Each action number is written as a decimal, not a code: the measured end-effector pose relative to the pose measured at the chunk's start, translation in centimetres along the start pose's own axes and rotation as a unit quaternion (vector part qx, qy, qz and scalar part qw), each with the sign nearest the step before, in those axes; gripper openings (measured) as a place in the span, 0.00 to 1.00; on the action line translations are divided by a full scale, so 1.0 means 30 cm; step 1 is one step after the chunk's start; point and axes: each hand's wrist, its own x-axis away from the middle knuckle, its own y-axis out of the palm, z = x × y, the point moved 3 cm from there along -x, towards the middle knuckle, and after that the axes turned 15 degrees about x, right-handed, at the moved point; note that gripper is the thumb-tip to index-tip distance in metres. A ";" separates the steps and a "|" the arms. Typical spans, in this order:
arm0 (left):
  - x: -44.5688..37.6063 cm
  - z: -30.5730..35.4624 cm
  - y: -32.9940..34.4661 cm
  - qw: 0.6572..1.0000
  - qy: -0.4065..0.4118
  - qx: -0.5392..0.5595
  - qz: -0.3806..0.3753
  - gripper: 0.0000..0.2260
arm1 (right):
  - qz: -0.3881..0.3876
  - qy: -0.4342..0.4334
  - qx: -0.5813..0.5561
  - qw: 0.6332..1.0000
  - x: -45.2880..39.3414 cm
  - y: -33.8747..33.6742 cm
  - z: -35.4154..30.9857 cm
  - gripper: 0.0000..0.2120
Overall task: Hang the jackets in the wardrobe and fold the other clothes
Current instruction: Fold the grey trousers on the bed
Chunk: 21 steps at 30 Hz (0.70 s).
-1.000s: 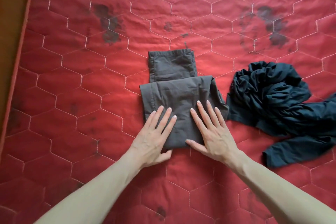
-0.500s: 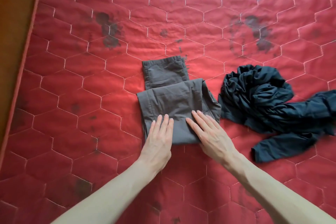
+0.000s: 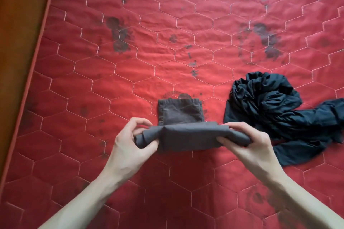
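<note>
Mattress cover (image 3: 93, 98) is showing bright red w/ pale hexagon quilting stitched all over, plus dark grey-black smudgy stains in patches. Folded trousers (image 3: 188, 137) are looking plain charcoal grey, no pattern. Crumpled garment (image 3: 264, 106) beside them is reading v. dark navy, nearly black, solid colour. Floor strip (image 3: 16, 42) at far left is glowing warm orange-brown.
</note>
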 end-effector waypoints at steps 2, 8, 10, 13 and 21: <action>-0.014 -0.014 -0.013 0.998 -0.032 0.034 0.030 0.19 | 0.022 0.047 -0.055 0.997 -0.016 0.012 -0.009 0.15; -0.146 -0.084 0.027 0.982 -0.049 0.111 0.143 0.17 | 0.043 0.110 -0.091 0.989 -0.141 0.108 0.002 0.13; -0.202 -0.123 0.047 0.982 -0.066 0.107 0.143 0.15 | 0.043 0.136 -0.074 0.987 -0.191 0.144 0.029 0.11; -0.244 -0.190 0.072 0.986 -0.095 0.064 0.121 0.16 | 0.024 0.185 -0.050 0.981 -0.253 0.200 0.084 0.09; -0.203 -0.296 0.118 0.970 -0.172 -0.114 0.127 0.27 | -0.005 0.239 0.088 0.967 -0.177 0.301 0.138 0.29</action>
